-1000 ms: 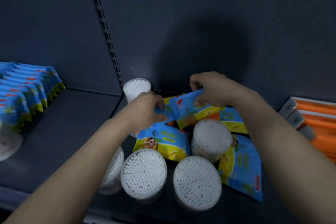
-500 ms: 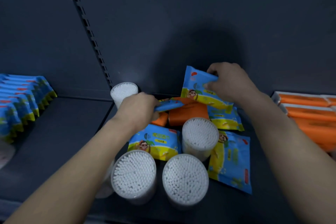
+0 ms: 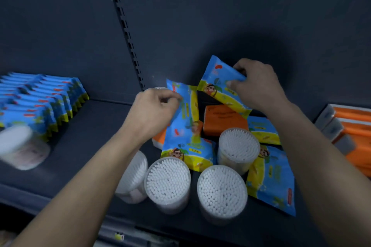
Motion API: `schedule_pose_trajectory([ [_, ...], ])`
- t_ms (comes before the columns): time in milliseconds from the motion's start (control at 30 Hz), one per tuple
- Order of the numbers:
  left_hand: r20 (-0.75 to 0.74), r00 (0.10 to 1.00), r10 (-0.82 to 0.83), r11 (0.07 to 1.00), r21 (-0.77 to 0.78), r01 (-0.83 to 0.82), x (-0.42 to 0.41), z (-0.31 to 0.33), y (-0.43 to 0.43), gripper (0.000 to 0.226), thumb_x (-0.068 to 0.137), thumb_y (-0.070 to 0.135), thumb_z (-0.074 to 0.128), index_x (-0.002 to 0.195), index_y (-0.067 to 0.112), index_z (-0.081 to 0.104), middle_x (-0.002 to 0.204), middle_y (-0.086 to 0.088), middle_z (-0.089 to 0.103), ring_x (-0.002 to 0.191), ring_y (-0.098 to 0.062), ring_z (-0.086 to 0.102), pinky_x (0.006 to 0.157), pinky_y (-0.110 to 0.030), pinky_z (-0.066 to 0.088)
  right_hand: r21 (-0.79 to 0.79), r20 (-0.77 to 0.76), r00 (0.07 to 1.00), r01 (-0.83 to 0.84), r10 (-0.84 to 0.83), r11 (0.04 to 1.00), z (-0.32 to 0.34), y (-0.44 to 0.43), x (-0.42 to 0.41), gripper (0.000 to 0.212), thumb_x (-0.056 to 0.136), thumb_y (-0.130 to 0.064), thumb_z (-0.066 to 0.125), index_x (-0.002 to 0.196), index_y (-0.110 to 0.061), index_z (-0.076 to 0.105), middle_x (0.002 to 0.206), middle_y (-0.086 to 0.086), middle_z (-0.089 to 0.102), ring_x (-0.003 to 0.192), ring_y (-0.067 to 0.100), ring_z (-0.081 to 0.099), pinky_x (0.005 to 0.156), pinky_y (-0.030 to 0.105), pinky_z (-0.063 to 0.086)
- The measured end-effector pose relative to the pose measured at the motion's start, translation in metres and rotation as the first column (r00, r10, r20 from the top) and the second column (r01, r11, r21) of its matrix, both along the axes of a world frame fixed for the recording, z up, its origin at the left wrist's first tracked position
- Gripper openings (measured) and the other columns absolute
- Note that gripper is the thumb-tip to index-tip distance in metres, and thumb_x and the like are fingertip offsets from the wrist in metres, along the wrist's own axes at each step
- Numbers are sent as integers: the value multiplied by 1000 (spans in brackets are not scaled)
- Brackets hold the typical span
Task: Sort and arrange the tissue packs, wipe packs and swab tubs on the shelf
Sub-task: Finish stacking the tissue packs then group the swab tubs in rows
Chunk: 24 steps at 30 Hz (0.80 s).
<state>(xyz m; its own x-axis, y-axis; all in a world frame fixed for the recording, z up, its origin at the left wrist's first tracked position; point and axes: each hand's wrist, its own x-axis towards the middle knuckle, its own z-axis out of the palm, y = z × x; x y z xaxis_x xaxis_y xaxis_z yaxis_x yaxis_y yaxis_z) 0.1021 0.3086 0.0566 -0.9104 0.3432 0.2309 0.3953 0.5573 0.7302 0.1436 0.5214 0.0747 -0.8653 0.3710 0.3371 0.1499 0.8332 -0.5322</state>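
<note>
I have each hand pinched shut on a blue-and-yellow plastic wipe pack: left hand (image 3: pixel 154 110) on one (image 3: pixel 185 124), right hand (image 3: pixel 259 84) on another (image 3: pixel 217 84), above the dark shelf (image 3: pixel 84 146). They look light, floppy and slick; edge seams grip best.

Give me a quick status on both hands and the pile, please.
Left hand gripping one wipe pack. Right hand gripping another. Swab tubs crowd the front.

Blue wipe packs (image 3: pixel 186 126) are printed with yellow bands and a cartoon monkey. Orange tissue packs (image 3: pixel 224 120) are seen among them. White swabs are packed in clear swab tubs (image 3: pixel 167 182). The shelf (image 3: pixel 90 136) is coloured dark grey.
</note>
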Motion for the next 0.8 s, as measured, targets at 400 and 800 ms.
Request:
schedule_pose_trajectory([
  [400,59,998,-23,895,447,-5,-20,16,-83,39,80,5,68,107,24,47,91,2,61,57,-3,61,39,-22,46,-46,-59,998,-19,16,999,27,-76,3,25,91,-24,54,106,-11,39,99,10,55,88,29,56,68,37,43],
  [800,-76,981,178,880,459,-124,-38,25,-337,26,76,5,73,90,24,63,82,12,65,64,3,58,61,-12,49,-12,-136,951,-283,279,959,44,-332,-58,17,90,-25,56,102,-14,52,89,4,61,80,25,59,68,37,48],
])
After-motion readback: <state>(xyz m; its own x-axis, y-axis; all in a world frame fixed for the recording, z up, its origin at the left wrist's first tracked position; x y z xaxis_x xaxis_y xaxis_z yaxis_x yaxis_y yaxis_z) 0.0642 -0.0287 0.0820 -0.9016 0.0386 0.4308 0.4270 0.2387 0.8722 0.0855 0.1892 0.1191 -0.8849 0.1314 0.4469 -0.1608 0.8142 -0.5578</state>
